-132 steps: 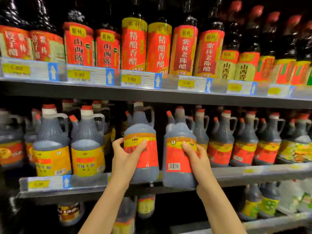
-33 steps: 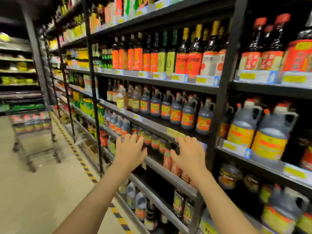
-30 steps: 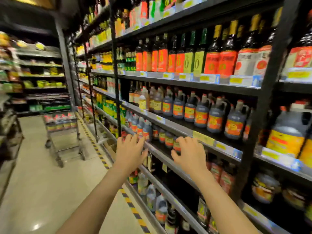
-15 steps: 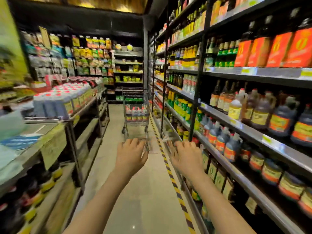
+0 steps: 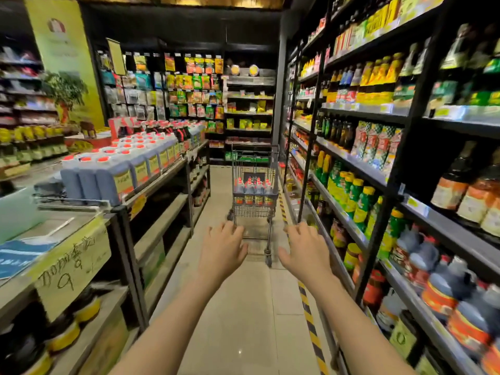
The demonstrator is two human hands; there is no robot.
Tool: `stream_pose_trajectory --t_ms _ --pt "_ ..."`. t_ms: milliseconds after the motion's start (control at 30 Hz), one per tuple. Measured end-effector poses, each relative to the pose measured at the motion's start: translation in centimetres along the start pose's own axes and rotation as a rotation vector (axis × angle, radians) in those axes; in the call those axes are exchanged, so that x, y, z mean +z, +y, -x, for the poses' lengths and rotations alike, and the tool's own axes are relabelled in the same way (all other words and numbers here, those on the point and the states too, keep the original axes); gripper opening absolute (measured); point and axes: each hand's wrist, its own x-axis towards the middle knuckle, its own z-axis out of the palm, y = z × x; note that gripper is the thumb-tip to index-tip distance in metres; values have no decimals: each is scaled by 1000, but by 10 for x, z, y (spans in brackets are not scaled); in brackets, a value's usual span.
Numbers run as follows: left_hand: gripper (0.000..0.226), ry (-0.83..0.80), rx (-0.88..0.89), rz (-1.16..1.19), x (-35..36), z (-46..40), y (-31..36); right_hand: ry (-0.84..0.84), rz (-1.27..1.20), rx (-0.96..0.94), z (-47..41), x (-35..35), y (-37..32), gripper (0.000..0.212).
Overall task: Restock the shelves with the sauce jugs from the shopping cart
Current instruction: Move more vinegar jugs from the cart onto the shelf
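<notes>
A metal shopping cart (image 5: 254, 212) stands down the aisle ahead of me, close to the right-hand shelving. Several dark sauce jugs (image 5: 253, 188) with red caps stand upright in its basket. My left hand (image 5: 223, 249) and my right hand (image 5: 305, 251) are stretched out in front of me, palms down, fingers spread and holding nothing. Both hands are well short of the cart. On the right, the black shelves (image 5: 349, 220) carry bottles, and dark jugs with red labels (image 5: 457, 290) fill the lower right shelf.
A display table (image 5: 162, 177) on the left holds rows of large square jugs with red caps. A handwritten price sign (image 5: 73, 266) hangs on its near edge. A yellow-black floor stripe (image 5: 308, 318) runs beside the right shelving. Packet-filled shelves (image 5: 189, 87) close the aisle's far end.
I have turned left from the jug shelf to face down the aisle. My hands let go of the two jugs on the shelf and now hang open; the cart is centred ahead.
</notes>
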Motion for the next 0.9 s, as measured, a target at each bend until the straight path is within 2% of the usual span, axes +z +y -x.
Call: stream_pose_trajectory --t_ms 300,467,700,900 --pt "32 -107 -30 -38 135 -131 -46 -82 4 -9 -174 103 27 48" --pt "28 -223 -14 46 220 -225 -77 -117 -12 5 -289 153 39 48" --pt "43 -286 36 101 328 -362 -85 -114 -56 45 -432 206 84 49" --pt "52 -376 42 96 435 -447 -87 -169 -97 72 -543 279 132 50"
